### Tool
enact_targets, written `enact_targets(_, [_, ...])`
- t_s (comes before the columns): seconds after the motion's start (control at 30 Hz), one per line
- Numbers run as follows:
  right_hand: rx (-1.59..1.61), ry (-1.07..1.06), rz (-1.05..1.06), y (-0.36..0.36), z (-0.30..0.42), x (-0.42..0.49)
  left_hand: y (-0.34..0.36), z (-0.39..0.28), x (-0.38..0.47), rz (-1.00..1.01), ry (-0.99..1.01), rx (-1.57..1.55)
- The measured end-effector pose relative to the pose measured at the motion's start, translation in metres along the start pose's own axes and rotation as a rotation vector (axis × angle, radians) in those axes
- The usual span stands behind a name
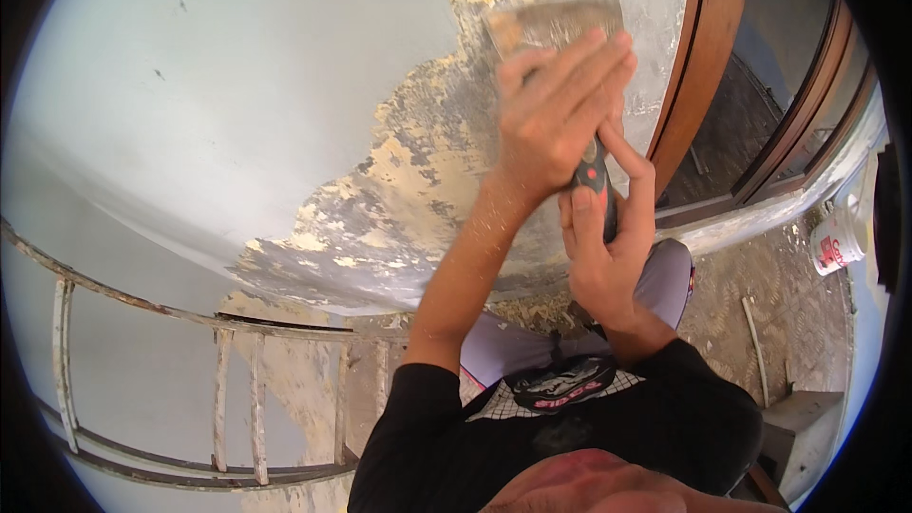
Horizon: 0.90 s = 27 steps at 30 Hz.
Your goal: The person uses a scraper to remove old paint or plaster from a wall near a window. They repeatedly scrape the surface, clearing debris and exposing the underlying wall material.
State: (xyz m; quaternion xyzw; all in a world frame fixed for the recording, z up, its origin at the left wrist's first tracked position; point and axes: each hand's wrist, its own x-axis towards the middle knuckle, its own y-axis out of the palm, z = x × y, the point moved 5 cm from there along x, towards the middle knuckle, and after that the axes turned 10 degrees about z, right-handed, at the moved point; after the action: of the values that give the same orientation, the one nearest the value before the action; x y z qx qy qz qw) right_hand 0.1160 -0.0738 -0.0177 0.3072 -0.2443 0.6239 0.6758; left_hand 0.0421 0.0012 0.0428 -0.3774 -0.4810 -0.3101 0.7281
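Note:
A wide scraper with a broad metal blade (563,20) and a black and red handle (593,174) lies against the wall near the door frame. My right hand (613,228) is wrapped around its handle. Laid over the blade and the top of the handle is my left hand (563,107), fingers stretched upward and slightly blurred. Around the blade the wall (420,149) shows rough grey and yellowish patches where the paint is gone. Smooth pale paint (249,71) covers the wall to the left, with a ragged edge between. Small specks of debris show over my left forearm.
A worn wooden ladder (221,399) stands at the lower left. A brown wooden frame (705,50) with dark glass panes borders the wall on the right. On the littered floor (776,299) are a white bucket (837,242) and a thin pale stick (755,353).

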Motion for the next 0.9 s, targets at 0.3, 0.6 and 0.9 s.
enact_targets(0.3, [0.010, 0.052, -0.043, 0.002, -0.004, -0.010, 0.000, -0.003, 0.005, -0.009, -0.001, -0.015])
enact_targets(0.6, [-0.010, 0.024, -0.080, 0.008, -0.001, 0.008, -0.001, 0.003, 0.006, -0.003, 0.048, 0.004])
enact_targets(0.9, [-0.052, 0.011, -0.096, 0.003, -0.004, -0.008, 0.003, -0.001, 0.008, 0.001, 0.020, -0.111])
